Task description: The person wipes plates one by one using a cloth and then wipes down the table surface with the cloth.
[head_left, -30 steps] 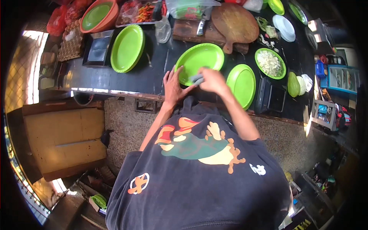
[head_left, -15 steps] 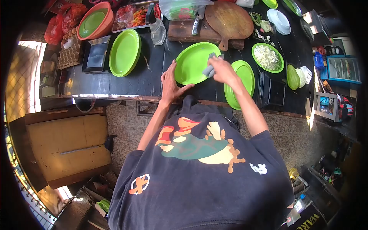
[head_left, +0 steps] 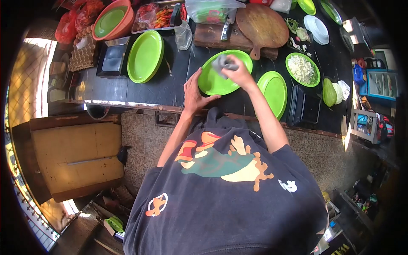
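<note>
A green oval plate (head_left: 216,83) lies on the black table in front of me. My left hand (head_left: 195,93) grips its left rim, with the thumb along the near edge and the fingers up the side. Over the plate, my right hand (head_left: 239,73) is closed on a grey cloth (head_left: 222,64), bunched and slightly blurred. Just right of this plate rests another green oval plate (head_left: 272,94). To the left sits a further green oval plate (head_left: 145,57), or a stack of them.
Behind the plate are a wooden block (head_left: 208,36), a round cutting board (head_left: 263,25) and a knife (head_left: 225,30). Chopped white vegetables fill a green plate (head_left: 302,69) at right, near black trays (head_left: 305,108). A clear cup (head_left: 183,36) and an orange basin (head_left: 127,27) stand left.
My right hand has moved the grey cloth from the plate's right rim leftward and up over its middle. My left hand keeps its hold on the rim. The whole view has shifted slightly.
</note>
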Tool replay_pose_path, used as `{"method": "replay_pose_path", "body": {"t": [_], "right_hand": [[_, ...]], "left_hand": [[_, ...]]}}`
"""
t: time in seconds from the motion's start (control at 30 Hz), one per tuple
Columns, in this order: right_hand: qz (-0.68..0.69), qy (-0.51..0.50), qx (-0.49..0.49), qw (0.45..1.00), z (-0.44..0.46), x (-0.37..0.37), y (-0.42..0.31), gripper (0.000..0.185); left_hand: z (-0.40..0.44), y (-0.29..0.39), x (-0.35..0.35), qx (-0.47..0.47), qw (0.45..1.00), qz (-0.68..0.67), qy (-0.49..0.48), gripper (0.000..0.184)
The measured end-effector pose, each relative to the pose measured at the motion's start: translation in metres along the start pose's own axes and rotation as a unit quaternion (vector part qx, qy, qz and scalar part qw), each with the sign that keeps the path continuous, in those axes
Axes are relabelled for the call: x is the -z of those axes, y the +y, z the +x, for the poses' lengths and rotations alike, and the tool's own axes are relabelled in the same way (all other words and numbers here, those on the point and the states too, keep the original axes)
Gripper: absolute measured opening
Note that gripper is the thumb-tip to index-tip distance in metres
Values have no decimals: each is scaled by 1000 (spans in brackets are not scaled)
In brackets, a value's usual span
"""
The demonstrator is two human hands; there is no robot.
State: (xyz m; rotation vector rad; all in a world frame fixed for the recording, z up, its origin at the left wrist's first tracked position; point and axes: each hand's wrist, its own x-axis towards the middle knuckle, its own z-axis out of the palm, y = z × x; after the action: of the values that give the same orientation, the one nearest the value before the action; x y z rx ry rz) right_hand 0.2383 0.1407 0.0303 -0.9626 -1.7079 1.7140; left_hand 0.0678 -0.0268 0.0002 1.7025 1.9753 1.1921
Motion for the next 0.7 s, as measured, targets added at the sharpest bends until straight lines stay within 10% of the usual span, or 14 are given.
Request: {"method": "replay_pose_path", "body": {"t": [0.13, 0.27, 0.47, 0.7], "right_hand": [[-81, 96, 25, 992, 1, -7, 21, 33], [-193, -90, 97, 972, -28, -45, 33, 33], [-69, -254, -74, 962, -34, -8, 21, 33], [-3, 102, 46, 994, -72, 71, 2, 31]], "left_hand": [[3, 1, 3, 19, 999, 13, -23, 128], [-4, -12, -5, 6, 1000, 8, -15, 122], [-1, -1, 0, 5, 1000, 5, -8, 119], [-4, 8, 3, -47, 995, 75, -55, 121]]}}
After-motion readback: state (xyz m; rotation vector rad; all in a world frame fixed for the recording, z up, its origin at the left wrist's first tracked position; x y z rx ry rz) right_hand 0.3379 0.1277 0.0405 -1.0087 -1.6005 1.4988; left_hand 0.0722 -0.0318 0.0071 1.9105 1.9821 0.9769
